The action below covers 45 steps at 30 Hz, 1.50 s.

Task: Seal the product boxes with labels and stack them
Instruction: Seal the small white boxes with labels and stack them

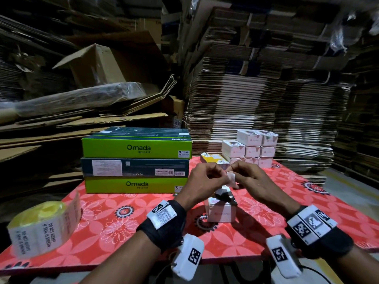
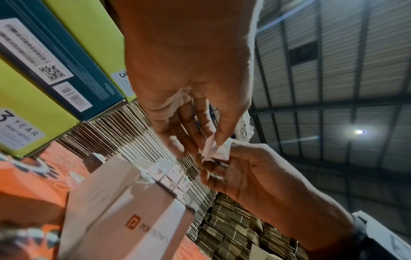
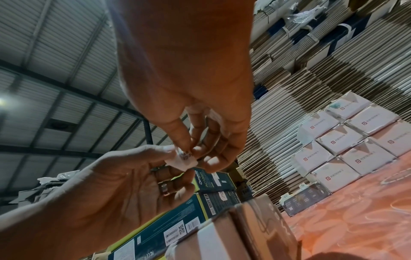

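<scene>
A small white label is held in the air between both hands, above a white product box that stands on the red flowered table. My left hand pinches the label's left edge with thumb and fingertips. My right hand pinches its right side. In the left wrist view the label shows folded between the fingertips, with the box below. In the right wrist view the label carries a dark print. A roll of seal labels lies at the table's front left.
Sealed white boxes are stacked in rows at the back right, with a yellow and white box in front of them. Three large Omada boxes are piled at the back centre. Flattened cardboard towers behind the table.
</scene>
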Available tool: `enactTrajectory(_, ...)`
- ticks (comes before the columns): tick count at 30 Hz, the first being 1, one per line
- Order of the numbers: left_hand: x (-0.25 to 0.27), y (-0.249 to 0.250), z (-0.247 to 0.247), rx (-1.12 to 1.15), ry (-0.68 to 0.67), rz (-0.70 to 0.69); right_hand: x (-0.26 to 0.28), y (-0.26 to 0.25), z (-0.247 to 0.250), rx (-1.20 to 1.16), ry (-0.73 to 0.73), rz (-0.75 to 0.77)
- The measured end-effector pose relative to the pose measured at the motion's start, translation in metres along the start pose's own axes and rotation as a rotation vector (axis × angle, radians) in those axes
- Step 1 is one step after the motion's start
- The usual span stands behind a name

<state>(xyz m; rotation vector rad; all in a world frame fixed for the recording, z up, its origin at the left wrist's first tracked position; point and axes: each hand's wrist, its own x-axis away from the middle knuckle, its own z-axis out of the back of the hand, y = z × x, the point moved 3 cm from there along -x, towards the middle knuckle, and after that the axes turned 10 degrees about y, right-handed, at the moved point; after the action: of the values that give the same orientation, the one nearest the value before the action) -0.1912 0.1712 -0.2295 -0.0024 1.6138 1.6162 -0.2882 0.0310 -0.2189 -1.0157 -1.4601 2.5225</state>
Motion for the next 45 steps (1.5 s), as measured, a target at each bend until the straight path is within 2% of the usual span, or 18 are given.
enactTrajectory(6,-0.002,-0.006,-0.003,0.062,0.058,0.034,0.005,0.000,0.001,0.006,0.106,0.036)
enactTrajectory(10,-0.001,-0.009,-0.003,0.051,0.083,0.033,0.009,-0.004,-0.001,-0.131,0.134,-0.006)
enactTrajectory(14,0.002,-0.009,-0.003,0.098,0.092,0.020,0.012,-0.005,-0.002,-0.110,0.124,0.029)
enactTrajectory(21,0.007,-0.010,-0.003,0.168,0.095,0.041,0.014,-0.003,0.002,-0.139,0.214,0.055)
enactTrajectory(28,0.010,-0.012,-0.003,0.248,0.063,0.122,0.016,-0.004,0.000,-0.159,0.177,0.059)
enactTrajectory(37,0.012,-0.012,-0.002,0.330,0.039,0.185,0.014,0.000,-0.002,-0.253,0.179,-0.014)
enactTrajectory(45,0.011,-0.010,0.001,0.315,0.043,0.177,0.019,-0.005,-0.003,-0.298,0.146,-0.073)
